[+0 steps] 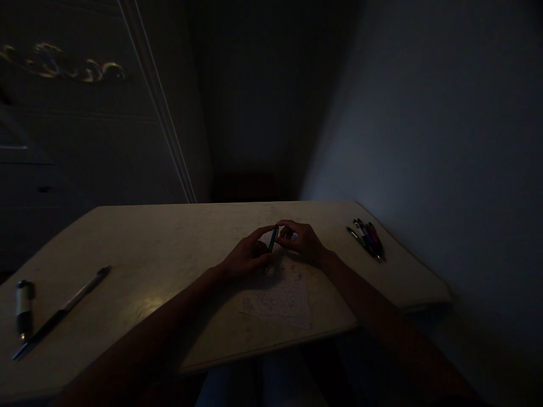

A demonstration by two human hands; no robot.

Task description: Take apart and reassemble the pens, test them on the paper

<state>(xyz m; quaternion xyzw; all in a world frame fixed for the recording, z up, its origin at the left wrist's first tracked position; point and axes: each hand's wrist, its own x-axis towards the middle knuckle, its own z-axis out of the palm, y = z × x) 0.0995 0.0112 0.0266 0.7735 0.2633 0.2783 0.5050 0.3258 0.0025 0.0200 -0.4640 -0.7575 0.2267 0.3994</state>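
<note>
Between my two hands is a slim green pen (273,239), tilted, with its dark end up. My left hand (248,254) grips it from the left, the index finger near the top and the thumb lower down. On the other side, my right hand (302,242) has its fingers closed at the pen's upper end. Beneath both hands lies a sheet of paper (275,299) covered in handwriting, partly hidden by the hands and their shadow. The scene is dim, so fine detail of the pen is lost.
Several pens (370,240) lie bunched at the table's right side. A long silver-and-black pen (63,311) and a thick white-and-black marker-like object (24,310) rest at the left. The pale table (169,232) meets a wall (424,141) on the right; a cabinet (97,152) stands behind left.
</note>
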